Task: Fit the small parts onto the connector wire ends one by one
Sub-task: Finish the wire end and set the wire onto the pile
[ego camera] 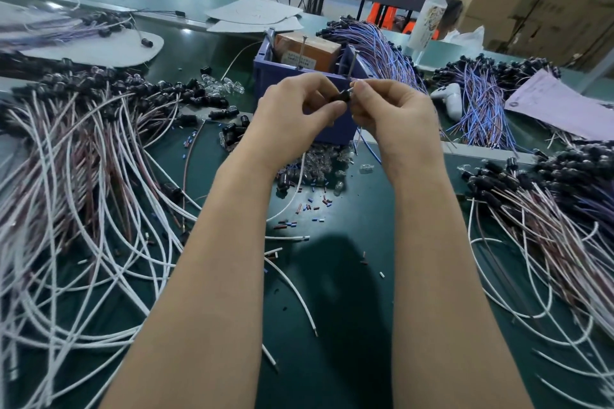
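Note:
My left hand [295,109] and my right hand [388,109] meet in front of the blue bin, raised above the table. Between their fingertips sits a small black connector part [344,97], pinched by both hands. A thin wire [368,146] hangs down below my right hand. Under the hands lies a heap of small clear bulbs [327,163] and loose black caps [234,133]. Tiny red and blue sleeve bits [312,207] are scattered on the green mat.
A blue bin [269,76] with a brown box [309,50] stands just behind my hands. White and brown wire bundles [83,176] cover the left; more wires [548,226] lie right. Blue-purple wires [382,46], a white controller [448,98], a paper sheet [558,103] and a bottle [428,16] are behind.

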The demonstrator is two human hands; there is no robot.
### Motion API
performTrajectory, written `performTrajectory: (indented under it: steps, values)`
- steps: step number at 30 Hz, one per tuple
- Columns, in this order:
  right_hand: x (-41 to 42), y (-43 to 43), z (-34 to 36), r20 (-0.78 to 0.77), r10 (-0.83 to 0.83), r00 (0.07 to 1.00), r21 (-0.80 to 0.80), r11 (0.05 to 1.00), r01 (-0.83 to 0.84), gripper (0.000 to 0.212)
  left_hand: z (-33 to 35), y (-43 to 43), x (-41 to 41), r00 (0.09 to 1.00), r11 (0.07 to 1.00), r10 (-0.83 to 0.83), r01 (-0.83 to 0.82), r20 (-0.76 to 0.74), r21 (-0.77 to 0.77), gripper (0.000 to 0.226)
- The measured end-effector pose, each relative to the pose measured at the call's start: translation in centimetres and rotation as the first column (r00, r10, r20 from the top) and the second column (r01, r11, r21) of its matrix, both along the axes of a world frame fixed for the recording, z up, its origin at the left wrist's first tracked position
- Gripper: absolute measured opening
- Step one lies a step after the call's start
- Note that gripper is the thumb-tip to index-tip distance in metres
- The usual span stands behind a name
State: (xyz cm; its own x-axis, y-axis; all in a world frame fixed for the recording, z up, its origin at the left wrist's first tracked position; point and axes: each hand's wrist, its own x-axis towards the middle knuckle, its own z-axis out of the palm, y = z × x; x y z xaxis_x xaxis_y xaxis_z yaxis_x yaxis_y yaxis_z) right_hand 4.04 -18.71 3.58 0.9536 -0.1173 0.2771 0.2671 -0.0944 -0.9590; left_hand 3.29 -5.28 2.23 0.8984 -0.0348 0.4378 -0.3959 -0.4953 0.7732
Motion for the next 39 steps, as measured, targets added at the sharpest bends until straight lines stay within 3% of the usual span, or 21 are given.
performTrajectory:
  steps: [5, 10, 14, 18, 20, 21, 23, 25, 26, 28, 30, 32, 33, 35, 37, 39]
  values:
    - [0.5, -0.2, -0.5, -0.015, 0.028, 1.000, -0.073, 0.997, -0.029, 0.015, 0.2, 0.0, 0.0, 1.000, 0.998, 0.007, -0.009, 0.023, 0.066, 0.007]
    - [0.7, 0.2, -1.6, -0.109, 0.119, 0.987, 0.132, 0.986, -0.104, 0.014, 0.1, -0.1, 0.0, 0.998, 0.988, 0.034, -0.041, 0.047, 0.148, 0.014]
    - [0.9, 0.9, -2.1, -0.134, 0.166, 0.977, 0.236, 0.963, -0.132, 0.009, 0.1, -1.0, -0.1, 0.985, 0.970, 0.173, -0.171, 0.004, 0.174, 0.014]
    - [1.2, 0.6, -2.3, -0.134, 0.031, 0.990, 0.279, 0.960, 0.008, 0.012, 1.5, -2.1, -0.2, 0.955, 0.893, 0.293, -0.252, -0.055, 0.373, 0.035]
    - [1.4, -0.2, -2.3, -0.163, -0.045, 0.986, 0.432, 0.895, 0.112, 0.013, 2.3, -2.7, -0.3, 0.981, 0.950, 0.179, -0.153, -0.076, 0.272, 0.038]
    - [1.5, -0.6, -2.3, -0.174, -0.056, 0.983, 0.499, 0.856, 0.137, 0.014, 2.5, -3.1, -0.3, 0.984, 0.975, 0.089, -0.054, -0.156, 0.214, 0.045]
    - [1.6, -1.0, -2.3, -0.188, -0.045, 0.981, 0.559, 0.816, 0.145, 0.015, 2.3, -4.2, -0.6, 0.912, 0.990, -0.065, 0.108, -0.405, 0.085, 0.057]
    - [1.6, -1.0, -2.5, -0.195, -0.056, 0.979, 0.520, 0.841, 0.151, 0.017, 1.4, -4.9, -0.3, 0.824, 0.974, -0.199, 0.106, -0.531, -0.200, 0.049]
    - [1.7, -1.0, -2.7, -0.196, -0.075, 0.978, 0.464, 0.871, 0.160, 0.019, 1.0, -4.9, -0.2, 0.807, 0.910, -0.277, 0.046, -0.522, -0.411, 0.043]
    - [1.9, -1.5, -3.0, -0.202, -0.124, 0.971, 0.316, 0.931, 0.184, 0.025, 0.4, -4.0, 0.3, 0.847, 0.627, -0.371, -0.075, -0.381, -0.776, 0.030]
    - [2.2, -2.3, -3.3, -0.251, -0.155, 0.955, 0.156, 0.968, 0.198, 0.031, 0.0, -2.5, 0.8, 0.913, 0.389, -0.345, -0.070, -0.216, -0.919, 0.023]
    - [2.3, -3.1, -3.6, -0.300, -0.201, 0.932, -0.060, 0.979, 0.192, 0.032, -0.2, -1.3, 1.0, 0.951, 0.298, -0.275, -0.058, -0.144, -0.953, 0.025]
    - [2.3, -3.3, -3.7, -0.299, -0.240, 0.923, -0.196, 0.963, 0.187, 0.029, -0.3, -1.0, 1.0, 0.960, 0.320, -0.235, -0.071, -0.152, -0.945, 0.027]
    - [2.1, -3.1, -3.7, -0.195, -0.307, 0.931, -0.423, 0.883, 0.203, 0.019, -0.3, -0.9, 0.9, 0.957, 0.475, -0.190, -0.105, -0.218, -0.874, 0.029]
    - [1.7, -2.0, -3.0, -0.017, -0.271, 0.962, -0.450, 0.862, 0.235, 0.022, -0.3, -1.5, 0.7, 0.929, 0.666, -0.208, -0.096, -0.307, -0.740, 0.031]
    - [1.4, -0.5, -2.2, 0.054, -0.134, 0.989, -0.400, 0.905, 0.145, 0.028, -0.6, -2.1, 0.6, 0.890, 0.759, -0.255, -0.057, -0.377, -0.649, 0.032]
